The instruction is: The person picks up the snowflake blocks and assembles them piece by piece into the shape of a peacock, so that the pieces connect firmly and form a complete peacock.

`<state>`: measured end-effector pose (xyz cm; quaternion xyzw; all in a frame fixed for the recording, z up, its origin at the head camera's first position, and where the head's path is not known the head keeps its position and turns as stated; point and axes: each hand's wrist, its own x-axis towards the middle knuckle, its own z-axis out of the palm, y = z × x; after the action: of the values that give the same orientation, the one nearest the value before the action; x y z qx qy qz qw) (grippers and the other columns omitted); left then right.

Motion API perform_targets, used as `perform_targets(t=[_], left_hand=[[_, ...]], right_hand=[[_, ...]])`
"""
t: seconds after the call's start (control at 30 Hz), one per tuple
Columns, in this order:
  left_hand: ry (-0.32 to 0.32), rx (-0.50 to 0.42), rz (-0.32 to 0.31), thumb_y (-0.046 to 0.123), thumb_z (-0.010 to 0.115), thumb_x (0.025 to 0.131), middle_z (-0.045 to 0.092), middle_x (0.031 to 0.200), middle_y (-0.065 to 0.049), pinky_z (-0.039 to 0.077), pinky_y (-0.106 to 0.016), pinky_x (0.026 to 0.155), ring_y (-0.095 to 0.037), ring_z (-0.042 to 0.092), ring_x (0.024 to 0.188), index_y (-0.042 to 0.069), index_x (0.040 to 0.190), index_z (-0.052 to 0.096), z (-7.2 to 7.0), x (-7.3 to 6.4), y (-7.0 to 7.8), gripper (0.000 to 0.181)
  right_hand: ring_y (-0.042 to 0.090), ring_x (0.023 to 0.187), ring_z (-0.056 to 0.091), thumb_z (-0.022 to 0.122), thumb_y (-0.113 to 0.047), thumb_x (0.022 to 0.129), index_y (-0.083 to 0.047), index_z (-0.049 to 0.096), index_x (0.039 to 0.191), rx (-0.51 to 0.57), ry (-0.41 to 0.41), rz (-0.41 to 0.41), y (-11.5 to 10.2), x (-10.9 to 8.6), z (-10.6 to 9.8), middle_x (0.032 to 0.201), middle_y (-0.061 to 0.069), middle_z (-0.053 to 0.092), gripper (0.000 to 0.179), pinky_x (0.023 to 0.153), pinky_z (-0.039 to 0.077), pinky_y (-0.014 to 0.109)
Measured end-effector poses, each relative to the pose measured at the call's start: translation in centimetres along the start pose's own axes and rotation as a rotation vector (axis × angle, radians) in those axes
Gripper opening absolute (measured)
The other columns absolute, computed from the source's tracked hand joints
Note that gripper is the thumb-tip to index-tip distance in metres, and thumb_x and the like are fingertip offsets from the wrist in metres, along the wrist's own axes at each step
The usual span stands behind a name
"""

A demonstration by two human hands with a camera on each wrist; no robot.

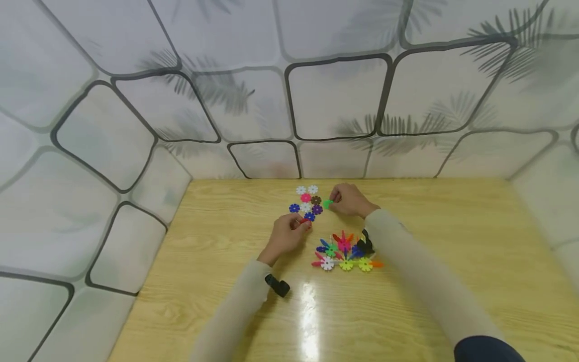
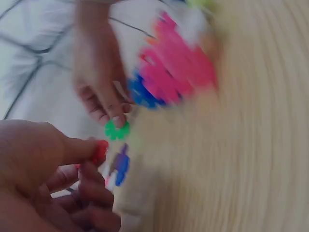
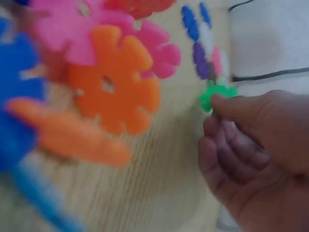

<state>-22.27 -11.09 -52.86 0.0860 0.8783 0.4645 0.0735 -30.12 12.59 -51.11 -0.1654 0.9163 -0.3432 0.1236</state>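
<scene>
My left hand (image 1: 286,235) pinches a red snowflake disc (image 2: 100,152) between thumb and fingers, just in front of a group of flat discs on the table. Farther back and to the right, my right hand (image 1: 348,200) pinches a green snowflake disc (image 3: 207,99) at that group's right side. The group holds white discs (image 1: 300,190), a pink disc (image 1: 306,198), a brown disc (image 1: 316,200), a purple disc (image 1: 317,209) and blue discs (image 1: 294,207). Much of the red disc is hidden by the left fingers.
A cluster of interlocked, many-coloured discs (image 1: 346,264) stands on the wooden table (image 1: 217,261), below the right forearm. Its near pieces are blurred in both wrist views. A patterned wall (image 1: 334,100) rises behind the table's back edge.
</scene>
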Motion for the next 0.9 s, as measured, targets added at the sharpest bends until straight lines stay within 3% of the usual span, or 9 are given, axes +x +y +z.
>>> perform_targets(t=[0.1, 0.2, 0.3, 0.43, 0.6, 0.73, 0.9], left_hand=[[0.013, -0.207, -0.081, 0.016, 0.061, 0.113, 0.063, 0.082, -0.003, 0.043, -0.021, 0.066, -0.010, 0.052, 0.074, -0.001, 0.103, 0.075, -0.3, -1.0, 0.5, 0.024], [0.004, -0.334, -0.120, 0.013, 0.057, 0.114, 0.064, 0.085, -0.003, 0.043, -0.020, 0.064, -0.010, 0.052, 0.074, -0.006, 0.106, 0.074, -0.7, -1.8, 1.1, 0.027], [-0.014, -0.376, -0.110, 0.011, 0.056, 0.114, 0.064, 0.085, -0.003, 0.042, -0.018, 0.063, -0.009, 0.051, 0.074, -0.007, 0.104, 0.073, -0.8, -2.4, 1.6, 0.027], [-0.050, -0.408, -0.088, 0.011, 0.055, 0.114, 0.063, 0.085, -0.001, 0.043, -0.017, 0.064, -0.007, 0.051, 0.074, -0.005, 0.103, 0.072, -0.6, -3.2, 1.7, 0.026], [-0.078, -0.460, -0.107, 0.011, 0.056, 0.114, 0.061, 0.083, 0.002, 0.043, -0.019, 0.066, -0.009, 0.050, 0.074, -0.008, 0.106, 0.072, -0.4, -3.8, 1.6, 0.026], [-0.100, -0.535, -0.127, 0.010, 0.054, 0.114, 0.060, 0.080, 0.005, 0.045, -0.020, 0.069, -0.009, 0.051, 0.075, -0.010, 0.109, 0.071, -0.3, -4.0, 1.7, 0.027], [-0.116, -0.636, -0.166, 0.010, 0.051, 0.116, 0.061, 0.083, 0.006, 0.047, -0.019, 0.071, -0.008, 0.053, 0.078, -0.006, 0.108, 0.070, -0.3, -4.1, 1.8, 0.025]], right_hand=[[0.021, 0.090, 0.072, 0.077, -0.009, 0.102, -0.004, 0.074, 0.107, 0.072, 0.028, -0.121, -0.3, -1.7, 0.0, 0.100, 0.010, 0.078, 0.008, 0.091, 0.060, 0.042], [0.016, 0.089, 0.074, 0.078, -0.011, 0.101, -0.009, 0.076, 0.106, 0.144, 0.014, -0.237, -1.5, -3.8, 0.0, 0.098, 0.004, 0.080, 0.006, 0.085, 0.063, 0.034], [0.021, 0.093, 0.077, 0.078, -0.010, 0.101, -0.009, 0.077, 0.106, 0.194, -0.002, -0.314, -2.9, -5.4, -0.1, 0.101, 0.005, 0.081, 0.005, 0.085, 0.064, 0.030], [0.024, 0.093, 0.078, 0.077, -0.007, 0.101, -0.009, 0.078, 0.106, 0.205, 0.014, -0.359, -3.8, -6.4, -0.1, 0.101, 0.005, 0.082, 0.005, 0.088, 0.066, 0.032], [0.016, 0.095, 0.079, 0.078, -0.007, 0.101, -0.010, 0.080, 0.107, 0.170, -0.003, -0.383, -4.1, -6.9, -0.2, 0.103, 0.002, 0.083, 0.008, 0.089, 0.067, 0.034], [0.019, 0.097, 0.080, 0.077, -0.004, 0.101, -0.008, 0.080, 0.110, 0.157, -0.035, -0.416, -4.3, -7.2, -0.8, 0.105, 0.005, 0.084, 0.011, 0.089, 0.067, 0.036], [0.019, 0.094, 0.080, 0.078, -0.004, 0.100, -0.007, 0.080, 0.109, 0.174, 0.001, -0.439, -4.7, -7.7, -0.9, 0.103, 0.005, 0.084, 0.010, 0.088, 0.067, 0.033]])
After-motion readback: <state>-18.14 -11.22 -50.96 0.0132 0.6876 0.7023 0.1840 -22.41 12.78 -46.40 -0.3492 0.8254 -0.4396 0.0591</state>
